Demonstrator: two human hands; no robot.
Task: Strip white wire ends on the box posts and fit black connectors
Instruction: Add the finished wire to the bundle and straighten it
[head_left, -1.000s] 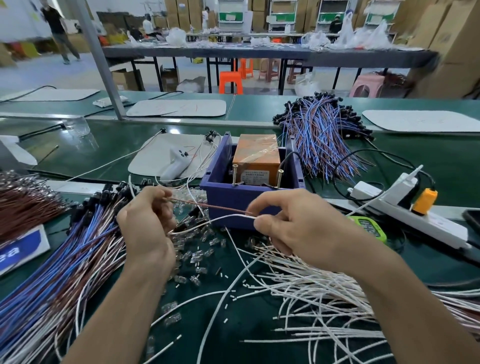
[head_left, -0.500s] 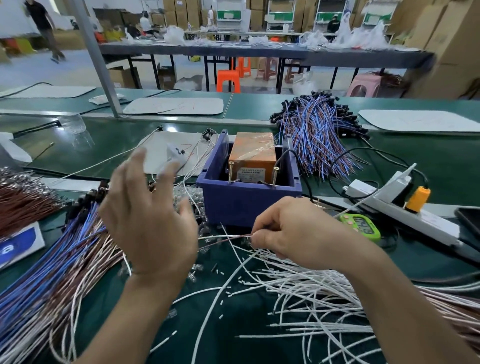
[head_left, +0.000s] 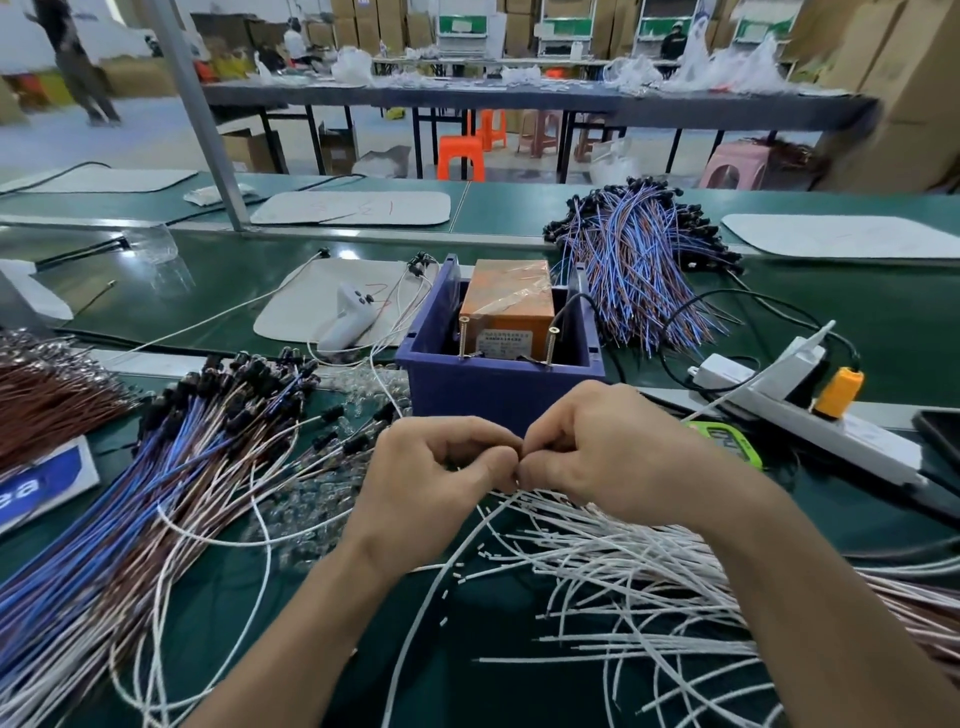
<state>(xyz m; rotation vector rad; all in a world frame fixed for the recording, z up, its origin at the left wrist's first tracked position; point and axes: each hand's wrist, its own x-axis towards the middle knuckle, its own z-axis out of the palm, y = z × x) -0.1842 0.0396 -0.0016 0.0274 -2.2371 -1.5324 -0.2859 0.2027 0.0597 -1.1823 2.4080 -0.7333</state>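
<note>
Fingertips (head_left: 505, 461) of both hands are curled tight and meet tip to tip, just near of the blue box (head_left: 498, 387). The right hand (head_left: 613, 457) is seen pinching a white wire (head_left: 413, 623), which drops from under the pinch and curves toward the near edge. What the left hand (head_left: 436, 483) holds is hidden. Two brass posts (head_left: 462, 338) stand upright inside the box's near wall, apart from the hands. Loose white wires (head_left: 649, 587) are heaped to the right. Wires with black connectors (head_left: 244, 395) are spread to the left.
</note>
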